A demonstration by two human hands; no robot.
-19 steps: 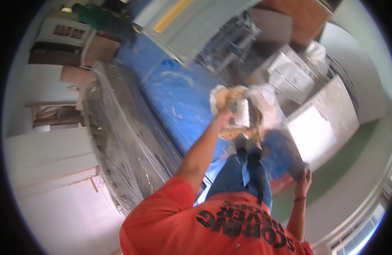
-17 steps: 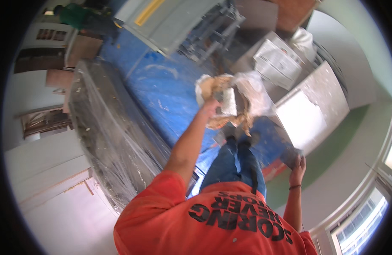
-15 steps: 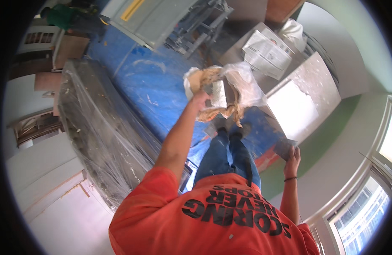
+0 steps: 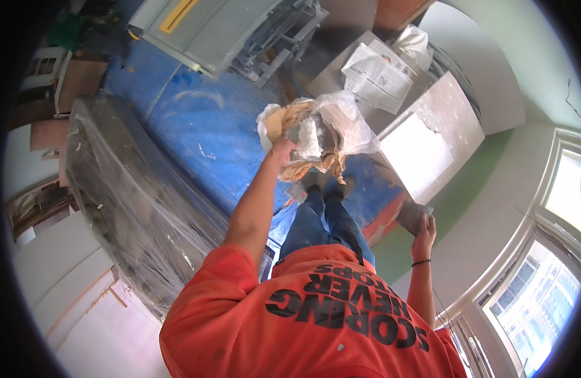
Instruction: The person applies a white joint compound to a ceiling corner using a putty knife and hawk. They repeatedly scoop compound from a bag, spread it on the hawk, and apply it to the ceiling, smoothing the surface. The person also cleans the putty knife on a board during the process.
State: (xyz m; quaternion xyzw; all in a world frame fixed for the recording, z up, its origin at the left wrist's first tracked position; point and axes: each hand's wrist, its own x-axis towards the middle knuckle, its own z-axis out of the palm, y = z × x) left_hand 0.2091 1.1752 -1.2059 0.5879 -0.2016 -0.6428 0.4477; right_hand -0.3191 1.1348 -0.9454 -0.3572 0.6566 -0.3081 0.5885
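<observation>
An open bag of crumpled brown paper [image 4: 295,115] with a clear plastic liner [image 4: 346,120] stands in front of me. My left hand [image 4: 283,151] reaches to the bag's opening. Its fingers are closed on a flat grey scraper [image 4: 293,133], partly hidden, with a thick strip of white filler paste [image 4: 310,140] along it. Off to the right, my right hand [image 4: 424,235] is raised and grips a second flat grey scraper [image 4: 414,216], its broad blade pointing away from me, near the green and white wall.
Blue sheeting [image 4: 199,135] covers the floor. A long bulky object under clear plastic [image 4: 139,195] runs along the left. Newspaper [image 4: 379,75] lies on a box beyond the bag, beside a white-smeared board [image 4: 432,142]. A grey machine [image 4: 221,31] stands at the back; a window [image 4: 536,296] is at right.
The whole view has shifted slightly, so most things sit further left. Both hands keep their scrapers; the left one stays at the bag, and the right scraper looks slightly turned.
</observation>
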